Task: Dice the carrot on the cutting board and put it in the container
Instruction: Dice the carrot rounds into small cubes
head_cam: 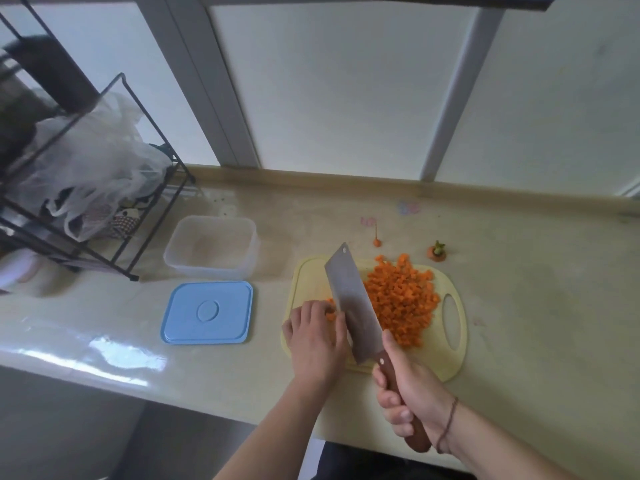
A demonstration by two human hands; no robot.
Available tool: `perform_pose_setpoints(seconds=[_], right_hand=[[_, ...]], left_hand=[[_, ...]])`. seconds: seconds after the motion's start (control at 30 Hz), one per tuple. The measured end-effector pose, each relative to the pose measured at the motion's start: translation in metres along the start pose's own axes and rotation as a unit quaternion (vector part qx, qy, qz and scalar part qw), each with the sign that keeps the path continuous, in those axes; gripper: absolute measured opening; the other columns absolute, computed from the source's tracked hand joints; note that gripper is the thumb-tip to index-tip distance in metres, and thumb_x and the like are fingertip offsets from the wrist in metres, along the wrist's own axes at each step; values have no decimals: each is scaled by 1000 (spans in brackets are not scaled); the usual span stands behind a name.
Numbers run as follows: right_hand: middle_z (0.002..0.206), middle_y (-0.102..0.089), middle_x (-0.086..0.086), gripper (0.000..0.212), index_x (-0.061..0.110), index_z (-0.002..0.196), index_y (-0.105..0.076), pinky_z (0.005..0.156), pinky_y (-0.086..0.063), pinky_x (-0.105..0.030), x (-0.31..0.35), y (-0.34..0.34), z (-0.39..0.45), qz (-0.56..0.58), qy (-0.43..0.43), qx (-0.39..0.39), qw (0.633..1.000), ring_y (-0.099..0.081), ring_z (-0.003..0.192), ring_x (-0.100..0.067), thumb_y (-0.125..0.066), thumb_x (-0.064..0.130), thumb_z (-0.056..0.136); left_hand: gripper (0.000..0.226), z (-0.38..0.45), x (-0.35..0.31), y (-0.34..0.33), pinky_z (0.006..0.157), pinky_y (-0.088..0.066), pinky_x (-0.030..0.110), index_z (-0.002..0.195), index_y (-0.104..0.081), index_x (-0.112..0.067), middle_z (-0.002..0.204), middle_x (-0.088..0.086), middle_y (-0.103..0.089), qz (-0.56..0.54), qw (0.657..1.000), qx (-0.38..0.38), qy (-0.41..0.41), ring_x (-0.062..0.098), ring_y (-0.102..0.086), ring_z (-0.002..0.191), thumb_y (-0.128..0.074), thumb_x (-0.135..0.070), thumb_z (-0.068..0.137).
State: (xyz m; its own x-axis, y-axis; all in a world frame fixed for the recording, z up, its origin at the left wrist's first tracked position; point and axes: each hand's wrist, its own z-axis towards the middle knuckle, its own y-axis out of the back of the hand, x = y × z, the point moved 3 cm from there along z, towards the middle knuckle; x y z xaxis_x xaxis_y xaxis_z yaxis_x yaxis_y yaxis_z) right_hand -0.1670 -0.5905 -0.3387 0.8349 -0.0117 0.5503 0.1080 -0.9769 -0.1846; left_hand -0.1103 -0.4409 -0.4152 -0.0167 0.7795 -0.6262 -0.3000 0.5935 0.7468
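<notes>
A pale yellow cutting board (453, 362) lies on the counter with a heap of diced carrot (401, 299) on its right half. My right hand (412, 396) grips the wooden handle of a cleaver (353, 306), whose blade stands on the board left of the heap. My left hand (315, 337) holds a few remaining carrot pieces (330, 315) against the blade's left side, fingers curled over them. The clear plastic container (211, 249) stands empty to the left of the board, its blue lid (207, 311) lying flat in front of it.
A carrot top (436, 252) and a thin carrot tip (376, 241) lie on the counter behind the board. A black wire rack (114, 188) with plastic bags fills the left. The counter's front edge runs just below my hands.
</notes>
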Motion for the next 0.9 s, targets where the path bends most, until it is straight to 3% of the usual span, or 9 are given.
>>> perform_pose_setpoints(seconds=[0.13, 0.23, 0.33, 0.4, 0.43, 0.57, 0.67, 0.77, 0.9], right_hand=[[52, -27, -2, 66, 17, 64, -43, 39, -21, -15, 4, 4, -2, 25, 19, 0, 1000, -20, 36, -12, -33, 79, 84], [48, -29, 0, 68, 17, 63, -41, 39, -21, -19, 8, 11, -3, -86, 90, -53, 991, -23, 35, -14, -30, 82, 80], [48, -46, 3, 77, 15, 60, -43, 49, -36, -32, 9, 18, -6, -356, 200, -149, 901, -43, 42, -10, -20, 88, 70], [55, -51, 5, 70, 20, 61, -46, 57, -40, -30, 6, 18, -5, -447, 214, -173, 852, -51, 55, -12, -16, 83, 71], [57, -50, 6, 68, 22, 62, -45, 59, -41, -30, 5, 16, -5, -476, 206, -175, 837, -52, 59, -14, -14, 82, 70], [68, -52, 5, 71, 25, 67, -41, 65, -44, -34, 6, 9, -2, -565, 197, -169, 783, -65, 80, -22, -4, 86, 68], [91, -67, 0, 67, 27, 82, -44, 65, -41, -35, 11, 4, -3, -627, 191, -162, 738, -67, 91, -25, -6, 82, 77], [100, -68, 0, 77, 28, 89, -41, 65, -37, -34, 20, -4, -7, -676, 187, -150, 697, -67, 95, -25, 10, 80, 64], [104, -66, -3, 72, 26, 92, -42, 67, -37, -35, 24, -8, -7, -696, 180, -127, 683, -66, 97, -27, 0, 81, 73]], left_hand=[[16, 2, 9, 1, 81, -25, 31, 105, -55, -27, 102, -8, -58, 0, 1000, -8, 11, 17, -44, 98, -49, -34, 92], [14, 9, 2, 20, 86, -41, 25, 111, -57, -28, 107, -13, -57, -184, 980, -28, 69, 8, -51, 100, -51, -25, 98], [27, 21, -7, 45, 83, -40, 8, 119, -55, -26, 119, -8, -58, -349, 910, -120, 187, 4, -56, 104, -43, -35, 96], [28, 27, -9, 65, 88, -39, 13, 119, -54, -16, 119, 1, -55, -341, 901, -217, 156, 8, -54, 101, -45, -30, 96], [27, 29, -9, 75, 90, -40, 20, 115, -56, -10, 114, 6, -56, -309, 918, -234, 81, 14, -54, 101, -47, -26, 96], [18, 36, -18, 85, 87, -42, 36, 83, -70, -14, 93, -9, -67, -92, 961, -43, -257, 17, -60, 93, -60, -27, 91], [24, 43, -9, 73, 83, -44, 43, 78, -72, -25, 86, -16, -68, 37, 962, 80, -260, 14, -60, 88, -59, -41, 91], [32, 48, 1, 69, 84, -42, 41, 79, -72, -30, 88, -17, -68, 94, 960, 135, -227, 12, -59, 88, -54, -53, 90], [62, 53, 1, 67, 91, -29, 38, 99, -74, -33, 107, -18, -67, 167, 937, 228, -206, 12, -55, 105, -30, -75, 91]])
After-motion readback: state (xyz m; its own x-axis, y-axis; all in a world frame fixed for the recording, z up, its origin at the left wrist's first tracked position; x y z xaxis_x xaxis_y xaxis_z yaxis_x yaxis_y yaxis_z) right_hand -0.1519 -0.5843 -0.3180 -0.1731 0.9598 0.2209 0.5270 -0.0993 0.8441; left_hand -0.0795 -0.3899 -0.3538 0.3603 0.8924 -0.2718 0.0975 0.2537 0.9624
